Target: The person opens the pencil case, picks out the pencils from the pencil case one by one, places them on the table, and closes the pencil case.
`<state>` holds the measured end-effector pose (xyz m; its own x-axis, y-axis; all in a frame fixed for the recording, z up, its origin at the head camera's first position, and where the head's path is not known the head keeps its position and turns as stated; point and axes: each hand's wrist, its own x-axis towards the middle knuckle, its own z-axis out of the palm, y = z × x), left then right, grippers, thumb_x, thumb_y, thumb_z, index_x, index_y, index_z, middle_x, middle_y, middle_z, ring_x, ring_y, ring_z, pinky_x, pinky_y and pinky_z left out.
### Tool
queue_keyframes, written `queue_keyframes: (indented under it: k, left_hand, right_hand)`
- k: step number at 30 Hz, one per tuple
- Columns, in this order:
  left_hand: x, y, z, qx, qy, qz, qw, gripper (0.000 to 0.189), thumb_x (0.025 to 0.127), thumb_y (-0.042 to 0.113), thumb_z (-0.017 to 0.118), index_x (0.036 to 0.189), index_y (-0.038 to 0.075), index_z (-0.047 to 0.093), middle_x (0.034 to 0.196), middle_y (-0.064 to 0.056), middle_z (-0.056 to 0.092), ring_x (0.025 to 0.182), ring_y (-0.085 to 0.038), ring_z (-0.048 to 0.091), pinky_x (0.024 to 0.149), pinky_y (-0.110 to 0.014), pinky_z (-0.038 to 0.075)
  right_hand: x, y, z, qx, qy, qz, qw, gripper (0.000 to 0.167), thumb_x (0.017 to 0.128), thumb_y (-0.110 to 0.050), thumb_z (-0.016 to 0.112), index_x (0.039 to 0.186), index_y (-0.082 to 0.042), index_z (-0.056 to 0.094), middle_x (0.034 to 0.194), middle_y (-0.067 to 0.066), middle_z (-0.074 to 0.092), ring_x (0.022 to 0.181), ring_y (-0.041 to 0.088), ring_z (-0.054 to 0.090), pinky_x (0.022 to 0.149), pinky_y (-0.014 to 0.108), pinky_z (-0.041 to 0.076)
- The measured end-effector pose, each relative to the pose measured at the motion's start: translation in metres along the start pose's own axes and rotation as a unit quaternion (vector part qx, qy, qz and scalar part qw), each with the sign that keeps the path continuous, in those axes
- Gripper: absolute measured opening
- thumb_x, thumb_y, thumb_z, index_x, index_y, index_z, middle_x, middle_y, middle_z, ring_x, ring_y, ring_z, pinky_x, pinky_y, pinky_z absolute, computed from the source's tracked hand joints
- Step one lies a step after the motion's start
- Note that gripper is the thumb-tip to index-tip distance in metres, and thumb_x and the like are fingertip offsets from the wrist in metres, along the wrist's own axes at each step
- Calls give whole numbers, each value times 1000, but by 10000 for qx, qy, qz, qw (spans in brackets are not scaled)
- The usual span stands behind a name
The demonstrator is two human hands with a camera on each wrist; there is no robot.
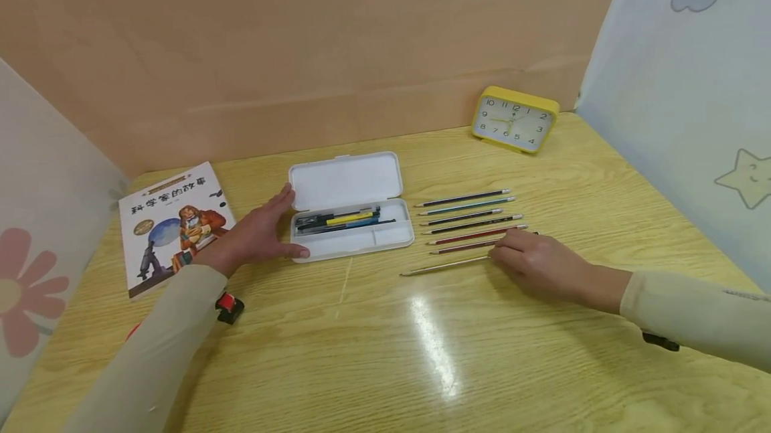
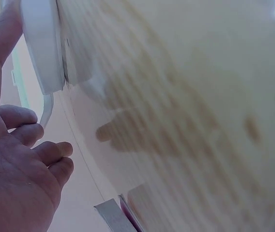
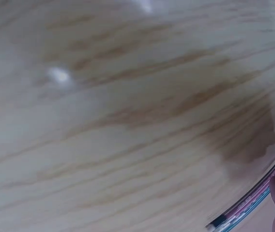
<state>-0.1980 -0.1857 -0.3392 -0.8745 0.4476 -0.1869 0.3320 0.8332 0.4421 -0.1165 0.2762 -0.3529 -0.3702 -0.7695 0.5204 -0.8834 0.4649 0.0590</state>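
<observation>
A white pencil case [image 1: 394, 235] lies with its lid [image 1: 346, 181] raised back, and several pens [image 1: 349, 219] fill its rear compartment. My left hand [image 1: 255, 229] touches the case's left side, thumb at the front corner and fingers by the lid; in the left wrist view the thumb [image 2: 4, 34] rests against the white case. To the right, several pencils [image 1: 470, 222] lie roughly parallel, points leftward. My right hand [image 1: 539, 266] pinches the rear part of the frontmost pencil [image 1: 446, 266], which lies slightly apart. Fingers hide its middle. The right wrist view catches pencil ends [image 3: 229, 220] beside the fingertips.
A book [image 1: 175, 225] with an illustrated cover lies left of the case, partly behind my left arm. At the back right stands a yellow clock [image 1: 515, 118]. An orange-brown panel [image 1: 301, 51] backs the wooden table [image 1: 361, 353], with patterned side walls left and right.
</observation>
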Motion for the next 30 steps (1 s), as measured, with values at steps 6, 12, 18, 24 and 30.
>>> queue_keyframes:
  k: [6,12,18,24,30]
  left_hand:
    - [0,-1,-1,-10,-2,-11,10000,124,65,62,74,152,6,6,157,-7,-5,140,-37,5,109,-54,15]
    - [-1,1,-1,-23,-5,7,10000,124,66,61,76,152,6,6,157,-8,-5,140,-37,5,109,-54,15]
    - [-1,1,-1,-58,8,16,10000,123,66,58,77,151,5,6,157,-9,-5,140,-38,5,109,-55,15]
    - [-1,0,0,-61,19,11,10000,122,67,58,76,152,5,6,157,-9,-5,140,-37,5,109,-55,15]
    - [-1,-1,1,-91,23,57,9999,122,67,59,76,152,5,6,157,-9,-5,140,-37,4,109,-54,14]
  right_hand:
    - [-13,7,-8,-93,7,176,9998,42,103,-24,35,85,-2,67,84,3,60,75,19,60,60,34,52]
    - [-25,12,-13,-160,23,251,9996,43,103,-26,36,85,-2,67,81,3,59,70,16,56,55,32,50]
    - [-31,16,-16,-156,-23,341,9993,44,102,-26,35,84,-2,67,81,2,59,69,15,56,54,30,49]
    - [-35,18,-19,-183,-232,494,9983,49,104,-29,32,86,-1,68,84,4,61,73,17,59,57,33,51]
    - [-36,20,-18,-210,-350,600,9974,52,104,-32,31,90,-1,70,86,4,61,74,17,59,56,33,51]
